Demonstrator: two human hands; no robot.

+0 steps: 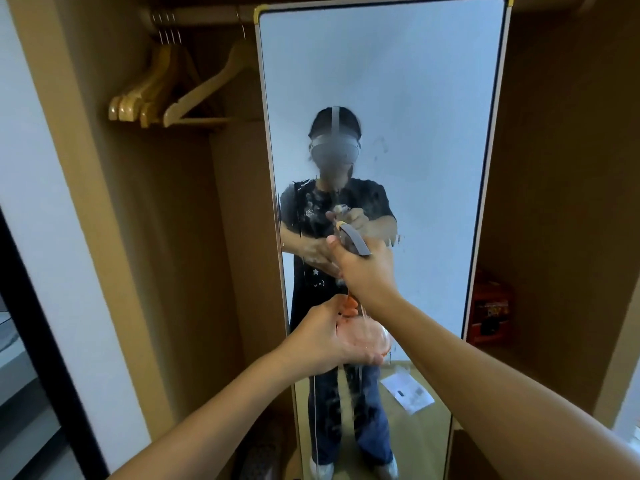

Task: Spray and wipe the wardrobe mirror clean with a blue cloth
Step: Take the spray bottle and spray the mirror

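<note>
Mirror (398, 98) wet with runs; I grip sprayer (356, 242) with right hand (363, 268), left hand (332, 336) cupping bottle. Wiping remains.

In front of the mirror (398, 98), the right hand (363, 268) is gripping a spray bottle (355, 242) by its grey trigger head — the left hand (332, 337) is cupping its clear base below; wet streaks are running down the mirror.

Hangers (166, 95) upper left (mirror (381, 98) beside)
</note>
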